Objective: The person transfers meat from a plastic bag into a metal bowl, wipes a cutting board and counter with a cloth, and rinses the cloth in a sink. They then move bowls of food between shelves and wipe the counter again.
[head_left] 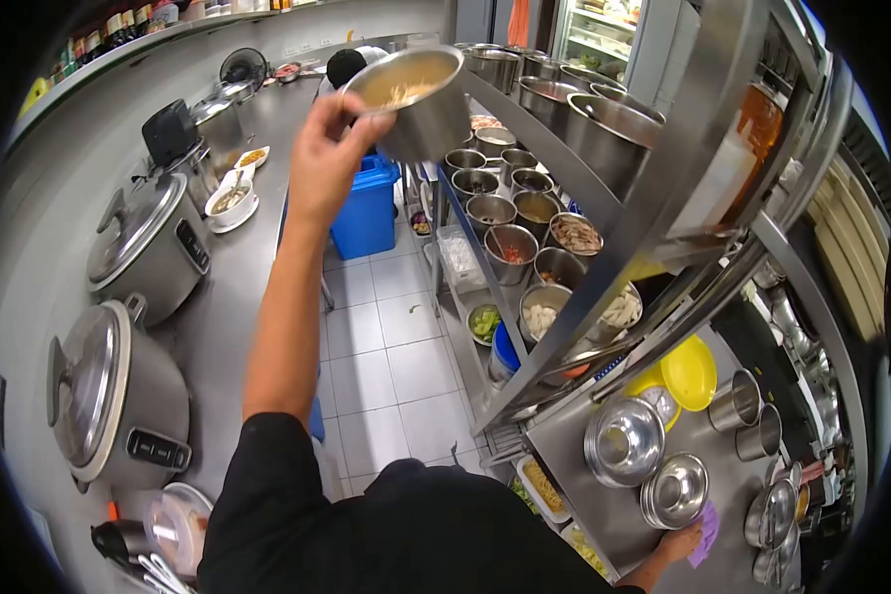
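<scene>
Raised high in the aisle, my left hand (pixel 329 148) pinches the rim of a steel pot (pixel 431 124) with thumb and fingers. The pot tilts towards me, and a pale yellowish food (pixel 406 94) shows inside it. Low on the right, my right hand (pixel 679 544) is closed on a purple cloth (pixel 705 535) at the steel counter (pixel 564 441). Beside that hand stands a stack of steel bowls (pixel 675 490), with a second bowl stack (pixel 624 443) behind it.
Rice cookers (pixel 119 396) line the left counter (pixel 233 327). A shelf rack (pixel 564 287) with several food-filled pots stands right of the aisle. A blue bin (pixel 366 208) sits ahead, near another person's head (pixel 346 67). Yellow plates (pixel 689 371) lie on the right.
</scene>
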{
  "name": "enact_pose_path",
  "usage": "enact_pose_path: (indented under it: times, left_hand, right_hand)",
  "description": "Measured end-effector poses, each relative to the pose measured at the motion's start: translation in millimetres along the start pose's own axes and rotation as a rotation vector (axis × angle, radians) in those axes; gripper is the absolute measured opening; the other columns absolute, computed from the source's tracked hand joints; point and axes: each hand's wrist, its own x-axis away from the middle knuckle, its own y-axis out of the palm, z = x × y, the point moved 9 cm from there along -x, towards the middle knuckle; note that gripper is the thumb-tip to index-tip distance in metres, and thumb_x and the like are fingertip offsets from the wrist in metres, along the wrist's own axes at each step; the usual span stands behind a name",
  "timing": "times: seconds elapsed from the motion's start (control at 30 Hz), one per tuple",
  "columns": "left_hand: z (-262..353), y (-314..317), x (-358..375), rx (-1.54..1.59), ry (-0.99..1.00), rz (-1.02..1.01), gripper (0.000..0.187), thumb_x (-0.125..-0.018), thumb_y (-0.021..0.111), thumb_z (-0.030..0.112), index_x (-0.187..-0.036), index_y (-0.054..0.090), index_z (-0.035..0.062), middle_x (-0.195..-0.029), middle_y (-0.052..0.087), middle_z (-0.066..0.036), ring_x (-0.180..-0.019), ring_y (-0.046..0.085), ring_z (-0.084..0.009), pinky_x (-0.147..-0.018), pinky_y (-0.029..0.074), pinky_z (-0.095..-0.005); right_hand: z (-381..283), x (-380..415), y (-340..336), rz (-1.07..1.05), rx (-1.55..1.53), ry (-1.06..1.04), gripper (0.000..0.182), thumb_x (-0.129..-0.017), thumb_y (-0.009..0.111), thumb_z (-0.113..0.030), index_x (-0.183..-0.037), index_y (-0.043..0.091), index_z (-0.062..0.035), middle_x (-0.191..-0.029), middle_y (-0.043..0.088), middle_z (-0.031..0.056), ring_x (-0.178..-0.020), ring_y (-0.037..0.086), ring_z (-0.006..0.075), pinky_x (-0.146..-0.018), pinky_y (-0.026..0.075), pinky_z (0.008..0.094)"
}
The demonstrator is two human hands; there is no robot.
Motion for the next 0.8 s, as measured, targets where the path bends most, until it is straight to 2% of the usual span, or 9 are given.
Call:
enact_pose_path:
  times: [0.17, 0.27, 0.3, 0.33, 0.43, 0.47, 0.57, 0.67, 0.8]
  left_hand:
    - [-44.0, 61.4, -118.8, -0.077, 0.194, -0.129, 0.029, -0.083, 0.075, 0.021, -0.097, 0.059, 0.0023, -0.082, 0.062, -0.005, -0.061, 0.06, -0.0125, -0.056, 0.049, -0.0265]
    - [-77.1, 100.7, -164.8, -0.19, 0.317, -0.068, 0.033, -0.077, 0.079, 0.027, -0.095, 0.065, 0.0027, -0.087, 0.066, -0.003, -0.082, 0.058, -0.008, -0.074, 0.046, -0.0219]
    - [-83.1, 112.3, -170.7, -0.261, 0.308, -0.045, 0.036, -0.076, 0.08, 0.03, -0.096, 0.065, 0.0034, -0.087, 0.065, -0.003, -0.081, 0.058, -0.0076, -0.071, 0.046, -0.0223]
    - [-102.2, 127.3, -182.6, -0.205, 0.31, -0.079, 0.037, -0.076, 0.08, 0.032, -0.096, 0.065, 0.0038, -0.086, 0.066, -0.003, -0.079, 0.058, -0.0078, -0.071, 0.047, -0.0232]
    - [-141.5, 157.8, -200.6, -0.17, 0.166, -0.171, 0.041, -0.073, 0.08, 0.036, -0.094, 0.065, 0.0048, -0.081, 0.065, -0.003, -0.075, 0.058, -0.0088, -0.069, 0.048, -0.0258]
    - [-143.0, 162.8, -203.1, -0.222, 0.262, -0.152, 0.04, -0.072, 0.081, 0.036, -0.091, 0.066, 0.0049, -0.079, 0.066, -0.004, -0.072, 0.06, -0.0115, -0.068, 0.048, -0.0276]
    - [-159.6, 176.9, -200.4, -0.222, 0.228, -0.288, 0.037, -0.072, 0.08, 0.036, -0.09, 0.067, 0.0054, -0.08, 0.067, -0.007, -0.074, 0.063, -0.0154, -0.069, 0.049, -0.0302]
    - [-176.9, 185.0, -194.5, -0.338, 0.27, -0.454, 0.042, -0.076, 0.075, 0.043, -0.101, 0.066, 0.0101, -0.085, 0.069, -0.011, -0.081, 0.066, -0.0216, -0.073, 0.051, -0.0355]
    - [-176.6, 157.1, -204.7, -0.36, 0.211, -0.637, 0.057, -0.079, 0.071, 0.046, -0.124, 0.059, 0.0138, -0.094, 0.07, -0.013, -0.091, 0.067, -0.025, -0.079, 0.051, -0.0372]
  right_hand:
    - [-1.3, 12.7, 7.2, -0.06, -0.183, 0.011, 0.042, -0.091, 0.05, -0.031, -0.125, 0.056, -0.0067, -0.103, 0.062, 0.0213, -0.093, 0.06, 0.0412, -0.078, 0.047, 0.0499]
    - [-12.1, 38.4, -7.9, -0.042, 0.025, 0.079, 0.043, -0.092, 0.046, -0.034, -0.116, 0.06, -0.0019, -0.115, 0.06, 0.0236, -0.098, 0.058, 0.0438, -0.084, 0.046, 0.0526]
    - [-20.5, 52.0, -16.2, -0.078, 0.103, 0.134, 0.044, -0.093, 0.045, -0.035, -0.116, 0.06, -0.0014, -0.116, 0.059, 0.0239, -0.099, 0.058, 0.0444, -0.085, 0.046, 0.0535]
    - [-4.1, 58.2, 5.3, -0.258, 0.153, 0.185, 0.049, -0.095, 0.043, -0.036, -0.13, 0.051, -0.0032, -0.125, 0.056, 0.0246, -0.109, 0.055, 0.0438, -0.091, 0.045, 0.0536]
    - [-24.6, 95.4, -0.2, -0.111, 0.235, 0.287, 0.056, -0.097, 0.043, -0.036, -0.143, 0.036, -0.0055, -0.134, 0.049, 0.0259, -0.12, 0.048, 0.0438, -0.096, 0.043, 0.0528]
    - [-35.3, 104.3, -6.4, -0.192, 0.22, 0.29, 0.062, -0.098, 0.043, -0.036, -0.149, 0.025, -0.0065, -0.14, 0.043, 0.026, -0.128, 0.042, 0.0433, -0.1, 0.04, 0.0525]
    - [-57.8, 118.3, -15.0, -0.117, 0.233, 0.276, 0.068, -0.093, 0.049, -0.034, -0.149, 0.023, -0.0046, -0.132, 0.047, 0.0323, -0.121, 0.047, 0.0467, -0.097, 0.042, 0.0529]
    - [-64.8, 132.1, -2.1, -0.402, 0.316, 0.238, 0.056, -0.086, 0.048, -0.039, -0.135, 0.051, -0.0116, -0.121, 0.061, 0.0228, -0.109, 0.058, 0.0436, -0.091, 0.046, 0.0557]
    - [-85.4, 141.1, -26.2, -0.236, 0.255, 0.276, 0.05, -0.079, 0.05, -0.032, -0.121, 0.062, -0.0057, -0.114, 0.064, 0.0225, -0.099, 0.064, 0.0411, -0.085, 0.051, 0.0496]
